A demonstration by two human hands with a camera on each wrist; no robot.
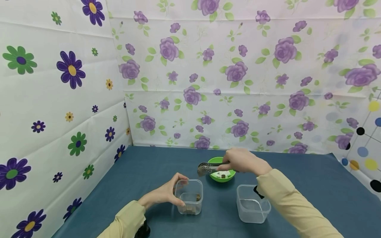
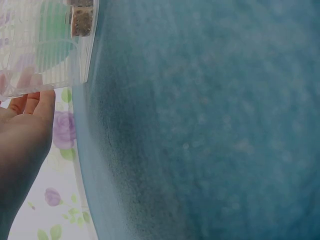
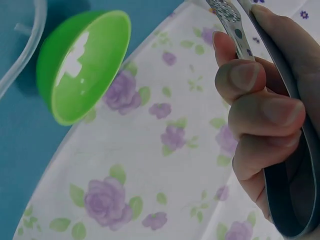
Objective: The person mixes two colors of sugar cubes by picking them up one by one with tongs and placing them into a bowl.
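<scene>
My left hand (image 1: 162, 195) grips a clear plastic container (image 1: 190, 209), thumb at the near side and fingers at the far side. Brown cubes (image 1: 197, 197) lie inside it, and one brown cube (image 2: 81, 22) shows through the wall in the left wrist view. My right hand (image 1: 241, 161) holds metal tongs (image 1: 209, 168) with perforated heads, their tips pointing left. The heads are beside a green bowl (image 1: 221, 180), toward the container; I cannot tell whether anything is between them. White pieces (image 1: 221, 174) and a brown cube (image 1: 223, 176) are in the bowl.
A second clear container (image 1: 253, 215) stands on the right, below the right forearm. Blue cloth (image 1: 160, 162) covers the table. Flowered sheets (image 1: 184, 66) hang behind the table and at its left; a dotted sheet (image 1: 369, 142) hangs at the right.
</scene>
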